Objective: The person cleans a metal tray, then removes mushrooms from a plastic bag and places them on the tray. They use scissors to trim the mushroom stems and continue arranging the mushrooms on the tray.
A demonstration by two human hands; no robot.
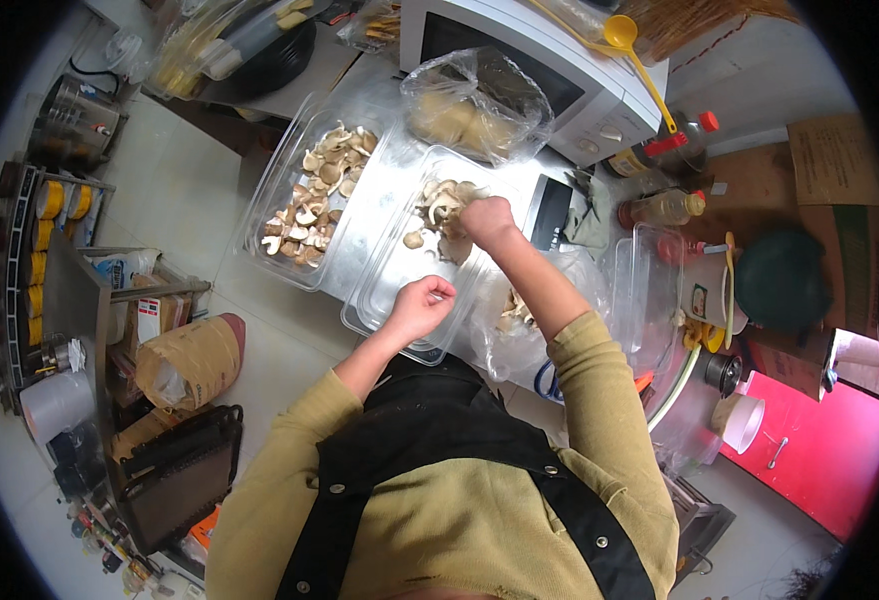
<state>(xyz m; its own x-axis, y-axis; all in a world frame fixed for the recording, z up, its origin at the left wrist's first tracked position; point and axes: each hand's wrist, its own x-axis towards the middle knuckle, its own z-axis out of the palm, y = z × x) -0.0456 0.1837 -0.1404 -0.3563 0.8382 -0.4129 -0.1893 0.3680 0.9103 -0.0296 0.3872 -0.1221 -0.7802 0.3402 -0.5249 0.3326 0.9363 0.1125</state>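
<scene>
A clear plastic tray [387, 283] lies before me on the metal table, with oyster mushrooms [447, 201] heaped toward its far end. My right hand [486, 220] is at the right edge of that heap, fingers curled down; whether it grips a mushroom is hidden. Over the near part of the tray is my left hand [423, 304], its fingers bent; I cannot tell whether anything is between them. Another clear tray [253, 238] to the left holds more mushroom pieces [328, 169]. Under my right forearm, a clear plastic bag [488, 330] has mushrooms in it.
Behind the trays stand a white microwave oven [589, 112] and a plastic bag of yellowish food [458, 124]. A dark flat panel [550, 213] and a grey-green cloth [588, 217] lie right of my right hand. Blue-handled scissors [547, 381], bottles [661, 208] and clear containers [645, 300] are farther right.
</scene>
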